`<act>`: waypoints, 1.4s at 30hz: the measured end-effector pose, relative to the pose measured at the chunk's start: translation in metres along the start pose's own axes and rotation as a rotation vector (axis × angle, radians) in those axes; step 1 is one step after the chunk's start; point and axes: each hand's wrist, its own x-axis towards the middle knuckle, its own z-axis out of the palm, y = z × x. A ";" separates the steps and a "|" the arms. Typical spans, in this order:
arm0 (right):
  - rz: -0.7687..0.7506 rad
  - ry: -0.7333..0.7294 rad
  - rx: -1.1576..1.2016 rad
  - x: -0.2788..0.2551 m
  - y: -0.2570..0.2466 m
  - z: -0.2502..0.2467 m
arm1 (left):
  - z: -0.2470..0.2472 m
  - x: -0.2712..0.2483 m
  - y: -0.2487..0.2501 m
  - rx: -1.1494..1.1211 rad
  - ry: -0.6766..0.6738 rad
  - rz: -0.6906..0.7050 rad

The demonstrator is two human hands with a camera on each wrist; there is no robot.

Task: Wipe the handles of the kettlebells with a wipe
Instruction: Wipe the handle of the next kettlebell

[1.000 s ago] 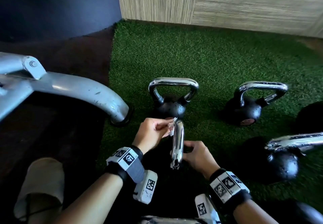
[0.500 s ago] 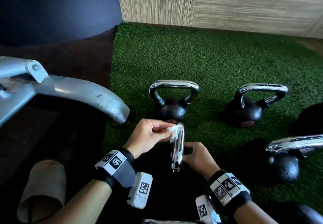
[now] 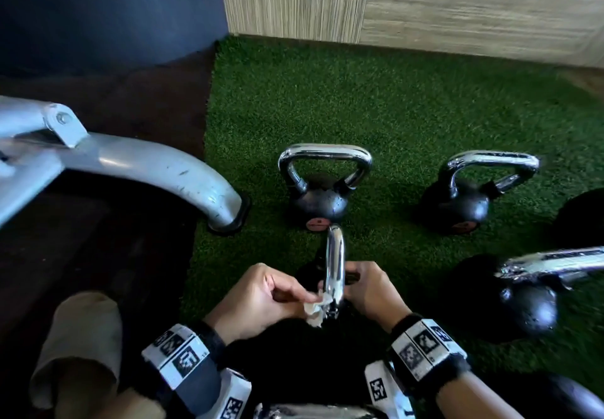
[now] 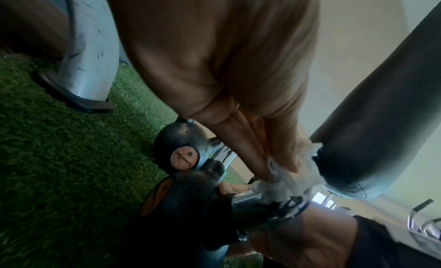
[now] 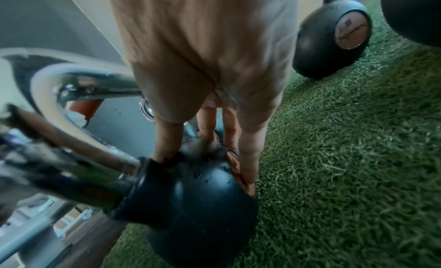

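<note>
Chrome kettlebell handle, bottom centre of the head view: my left hand pinches the crumpled white wipe against its near end; my right hand braces the black ball. Wiping underway; next, probably the upper-centre kettlebell. Copper badges unreadable.
</note>
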 end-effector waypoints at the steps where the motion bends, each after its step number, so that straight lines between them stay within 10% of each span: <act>1: 0.005 0.010 -0.008 0.001 0.000 0.001 | 0.000 -0.001 0.001 0.013 0.023 0.018; 13: 0.053 0.010 -0.111 -0.001 -0.008 -0.007 | 0.009 -0.007 -0.019 0.060 0.133 -0.082; 19: -0.268 0.314 -0.116 -0.030 -0.051 -0.051 | -0.006 -0.001 0.008 -0.181 0.304 -0.114; 25: -0.540 0.056 0.052 -0.052 -0.104 -0.051 | -0.008 0.015 0.046 -0.436 0.310 -0.072; 32: -0.564 0.129 0.183 -0.049 -0.101 -0.037 | -0.007 0.034 0.059 -0.546 0.289 -0.183; 38: -0.480 0.239 0.153 -0.034 -0.087 -0.051 | -0.014 0.040 0.049 -0.381 0.221 -0.211; 42: -0.260 0.384 0.235 -0.010 -0.048 -0.065 | -0.021 0.033 -0.017 0.271 -0.112 -0.219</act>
